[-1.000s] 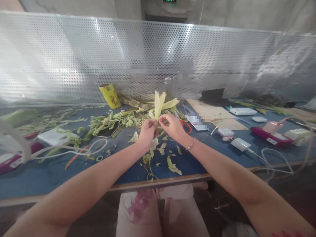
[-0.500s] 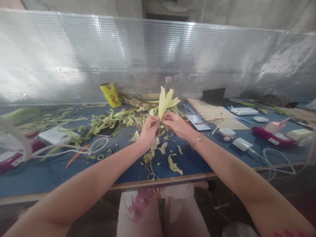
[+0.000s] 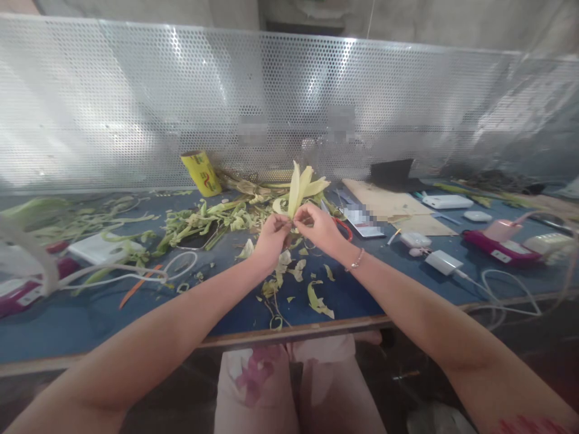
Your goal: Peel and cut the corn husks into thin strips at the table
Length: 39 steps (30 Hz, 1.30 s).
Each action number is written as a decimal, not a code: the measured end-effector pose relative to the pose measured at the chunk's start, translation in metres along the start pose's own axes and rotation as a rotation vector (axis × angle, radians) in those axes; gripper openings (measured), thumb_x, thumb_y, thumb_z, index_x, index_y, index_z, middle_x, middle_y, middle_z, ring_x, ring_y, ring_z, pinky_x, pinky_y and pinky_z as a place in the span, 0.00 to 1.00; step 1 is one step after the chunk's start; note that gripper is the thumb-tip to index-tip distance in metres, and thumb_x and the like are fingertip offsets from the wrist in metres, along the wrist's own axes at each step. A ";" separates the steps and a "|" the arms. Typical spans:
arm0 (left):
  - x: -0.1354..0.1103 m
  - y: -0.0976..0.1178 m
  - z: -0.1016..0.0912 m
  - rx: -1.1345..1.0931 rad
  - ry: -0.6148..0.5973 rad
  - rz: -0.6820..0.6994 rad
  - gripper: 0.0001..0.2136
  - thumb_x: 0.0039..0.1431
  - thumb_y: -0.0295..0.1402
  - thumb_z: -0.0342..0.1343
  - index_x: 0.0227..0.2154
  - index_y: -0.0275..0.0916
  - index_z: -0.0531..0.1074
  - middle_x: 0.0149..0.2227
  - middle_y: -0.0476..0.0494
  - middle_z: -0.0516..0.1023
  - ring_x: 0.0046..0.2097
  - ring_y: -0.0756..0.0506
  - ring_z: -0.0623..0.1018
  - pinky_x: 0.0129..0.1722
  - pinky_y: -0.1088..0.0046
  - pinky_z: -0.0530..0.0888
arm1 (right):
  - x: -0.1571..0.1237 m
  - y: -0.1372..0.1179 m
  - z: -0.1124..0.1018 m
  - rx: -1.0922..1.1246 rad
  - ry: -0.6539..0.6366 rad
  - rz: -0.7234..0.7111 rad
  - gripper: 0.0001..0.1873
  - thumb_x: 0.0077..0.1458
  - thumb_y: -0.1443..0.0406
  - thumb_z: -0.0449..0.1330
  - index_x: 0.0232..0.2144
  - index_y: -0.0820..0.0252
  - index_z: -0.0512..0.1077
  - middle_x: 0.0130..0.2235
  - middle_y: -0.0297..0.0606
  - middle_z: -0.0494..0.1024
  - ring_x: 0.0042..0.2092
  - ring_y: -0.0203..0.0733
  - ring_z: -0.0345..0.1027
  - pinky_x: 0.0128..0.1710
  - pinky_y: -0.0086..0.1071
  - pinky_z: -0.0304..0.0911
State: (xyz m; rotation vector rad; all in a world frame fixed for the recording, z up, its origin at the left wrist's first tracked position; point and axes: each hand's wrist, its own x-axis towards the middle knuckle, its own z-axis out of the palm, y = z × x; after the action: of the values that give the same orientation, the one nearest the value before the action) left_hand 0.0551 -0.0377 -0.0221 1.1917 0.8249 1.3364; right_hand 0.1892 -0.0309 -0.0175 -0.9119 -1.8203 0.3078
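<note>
A flower-like bunch of pale yellow leaves (image 3: 299,188), perhaps husk, stands upright with its tips spread apart. Closed at its base, my left hand (image 3: 274,236) pinches the narrow lower end. My right hand (image 3: 319,229) has thumb and forefinger brought together at the same spot, touching the base from the right; what lies between those fingertips is too small to make out. Below and between my hands, torn pale leaf scraps (image 3: 298,270) lie on the blue tabletop (image 3: 353,295). A red loop-shaped handle (image 3: 344,229) shows behind my right wrist.
Wilted green strips (image 3: 190,228) heap up left of my hands, before a tilted yellow can (image 3: 201,173). To the right lie a phone (image 3: 365,224), cardboard (image 3: 389,202), a white charger (image 3: 444,263) with its cable and a purple power strip (image 3: 497,246). A perforated metal screen (image 3: 181,108) stands behind.
My right hand's fingers have lifted and bent slightly at the base of the bunch, and more of the red handle shows. The left hand keeps its pinch; the bunch tilts little differently.
</note>
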 end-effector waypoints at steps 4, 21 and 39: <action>-0.003 0.003 0.001 -0.031 -0.004 -0.062 0.10 0.47 0.27 0.58 0.28 0.39 0.60 0.19 0.57 0.62 0.16 0.57 0.61 0.16 0.80 0.55 | 0.002 0.003 -0.002 -0.084 0.027 -0.081 0.03 0.49 0.70 0.56 0.26 0.59 0.66 0.30 0.35 0.71 0.33 0.37 0.66 0.34 0.31 0.63; -0.005 0.012 0.001 -0.125 -0.039 -0.191 0.13 0.41 0.24 0.60 0.29 0.37 0.63 0.22 0.55 0.66 0.19 0.57 0.65 0.18 0.81 0.59 | 0.003 0.005 -0.008 -0.244 -0.012 -0.200 0.05 0.51 0.72 0.57 0.26 0.60 0.68 0.30 0.35 0.71 0.35 0.38 0.65 0.37 0.32 0.59; -0.005 0.011 0.002 -0.231 -0.023 -0.253 0.08 0.45 0.24 0.59 0.29 0.37 0.66 0.22 0.52 0.69 0.22 0.55 0.71 0.22 0.80 0.68 | 0.000 -0.001 -0.008 -0.291 -0.041 -0.200 0.06 0.53 0.72 0.53 0.27 0.59 0.66 0.32 0.37 0.70 0.36 0.39 0.63 0.37 0.32 0.58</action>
State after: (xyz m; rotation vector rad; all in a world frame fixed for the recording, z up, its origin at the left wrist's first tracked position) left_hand 0.0528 -0.0448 -0.0119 0.8887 0.7552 1.1723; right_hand 0.1959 -0.0331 -0.0128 -0.9151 -2.0096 -0.0670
